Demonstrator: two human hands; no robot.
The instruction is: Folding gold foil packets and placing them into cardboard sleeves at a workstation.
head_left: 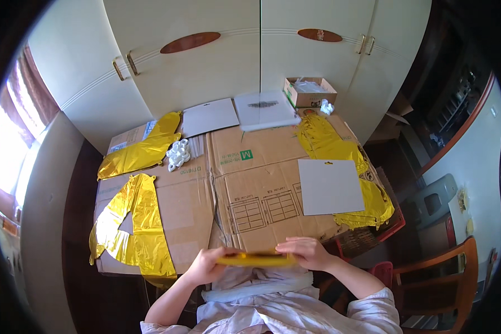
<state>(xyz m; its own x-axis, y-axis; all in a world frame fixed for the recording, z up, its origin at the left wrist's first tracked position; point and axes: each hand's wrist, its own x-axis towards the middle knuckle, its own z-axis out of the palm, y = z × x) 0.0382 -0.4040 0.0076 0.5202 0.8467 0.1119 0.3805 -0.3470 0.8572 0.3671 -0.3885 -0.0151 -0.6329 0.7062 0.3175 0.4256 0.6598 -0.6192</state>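
Shiny gold foil strip, blurred, is held level at the near edge of the brown cardboard-covered tabletop, its left end gripped by the left hand and its right end by the right hand; whether it is folded cannot be told. It is best kept lightly taut, with gentle finger pressure, so that creasing is avoided. Room for moving is offered between the gold foil shape with a triangular opening at the left edge and the white rectangular card on the right.
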